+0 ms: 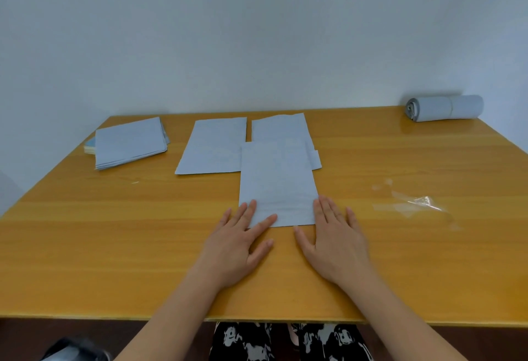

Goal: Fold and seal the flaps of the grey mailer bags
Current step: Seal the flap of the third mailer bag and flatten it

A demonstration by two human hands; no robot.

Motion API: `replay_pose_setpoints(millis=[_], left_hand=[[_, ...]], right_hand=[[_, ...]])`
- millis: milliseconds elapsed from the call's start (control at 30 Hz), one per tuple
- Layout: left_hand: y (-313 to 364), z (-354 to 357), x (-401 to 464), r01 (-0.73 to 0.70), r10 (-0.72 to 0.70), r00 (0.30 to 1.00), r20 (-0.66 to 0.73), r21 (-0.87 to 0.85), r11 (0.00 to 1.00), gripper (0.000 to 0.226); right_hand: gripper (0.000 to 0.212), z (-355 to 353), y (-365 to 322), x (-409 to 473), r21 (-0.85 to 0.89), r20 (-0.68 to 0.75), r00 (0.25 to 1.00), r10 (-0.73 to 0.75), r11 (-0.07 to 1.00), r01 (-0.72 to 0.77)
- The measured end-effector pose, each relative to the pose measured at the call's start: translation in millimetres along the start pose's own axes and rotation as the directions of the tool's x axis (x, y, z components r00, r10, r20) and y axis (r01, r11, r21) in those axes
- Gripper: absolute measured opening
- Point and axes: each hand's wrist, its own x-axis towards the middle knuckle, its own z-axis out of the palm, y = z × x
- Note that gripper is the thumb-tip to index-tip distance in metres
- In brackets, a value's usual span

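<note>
Front grey mailer bag (pixel 277 183) lies flat near desk's front edge, its far end overlapping the mailer behind (pixel 281 129). A third bag (pixel 213 147) lies flat just left. Stack of bags (pixel 130 142) at far left; rolled bundle (pixel 445 107) at far right corner.

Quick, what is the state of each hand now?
Left hand: open, fingers flat on the grey mailer bag.
Right hand: open, fingertips at the bag's edge.
</note>
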Motion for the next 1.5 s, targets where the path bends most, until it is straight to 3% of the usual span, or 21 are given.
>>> replay_pose_setpoints(millis=[100, 167, 267, 333, 533, 867, 967, 1167, 1233, 1367, 1433, 1500], left_hand=[[0.2, -0.1, -0.4, 0.030, -0.030, 1.000, -0.001, 0.016, 0.999, 0.065], [-1.1, -0.2, 0.5, 0.022, -0.022, 1.000, 0.003, 0.012, 1.000, 0.065], [-3.0, 0.2, 2.2, -0.006, 0.006, 1.000, 0.014, -0.002, 1.000, 0.056], [-2.9, -2.0, 2.2, -0.007, 0.007, 0.999, 0.033, -0.020, 1.000, 0.053], [-7.4, -8.7, -1.9, 0.009, -0.007, 0.997, 0.074, -0.027, 1.000, 0.056], [-32.4, -21.0, -22.9, 0.047, -0.041, 0.994, 0.098, -0.054, 0.997, 0.069], [-31.0, -21.1, -22.1, 0.058, -0.054, 0.997, 0.055, -0.063, 0.996, 0.071], [-37.2, -21.5, -26.7, 0.118, -0.115, 0.993, 0.028, -0.150, 0.982, 0.070], [-41.1, -24.2, -27.3, 0.187, -0.185, 0.982, 0.035, -0.307, 0.933, 0.061], [-40.8, -36.2, -19.3, 0.300, -0.411, 0.912, 0.008, -0.696, 0.652, 0.027], [-38.7, -38.6, -4.6, 0.360, -0.542, 0.840, -0.018, -0.728, 0.583, 0.033], [-38.7, -42.0, 14.2, 0.474, -0.657, 0.751, 0.063, -0.745, 0.470, 0.047]], right_hand=[[0.091, -1.1, -0.7, -4.6, 0.037, -0.072, 0.997, -0.034, 0.999, 0.036], [0.082, -3.4, -3.2, -6.8, 0.065, -0.103, 0.979, -0.174, 0.981, 0.181], [0.071, -6.8, -7.0, -8.7, 0.116, -0.024, 0.913, -0.406, 0.906, 0.406], [0.074, -8.2, -6.4, -7.0, 0.149, 0.047, 0.894, -0.445, 0.888, 0.435], [0.084, -12.5, -10.0, -4.1, 0.205, 0.043, 0.926, -0.376, 0.910, 0.360], [0.070, -17.1, 16.5, -8.1, 0.121, 0.040, 0.965, -0.260, 0.960, 0.253], [0.079, -17.4, 20.8, -12.3, 0.113, 0.001, 0.974, -0.228, 0.967, 0.227], [0.071, -14.0, 32.6, -14.8, 0.238, -0.028, 0.997, -0.075, 0.968, 0.079], [0.058, -19.5, 35.8, -11.9, 0.223, -0.022, 0.999, -0.030, 0.974, 0.034], [0.045, -23.7, 31.3, 1.3, 0.363, -0.101, 0.991, 0.082, 0.931, -0.041], [0.033, -23.2, 22.3, 13.9, 0.474, -0.132, 0.985, 0.110, 0.880, -0.035], [0.030, -25.7, 9.7, 27.2, 0.543, -0.084, 0.987, 0.134, 0.837, -0.068]])
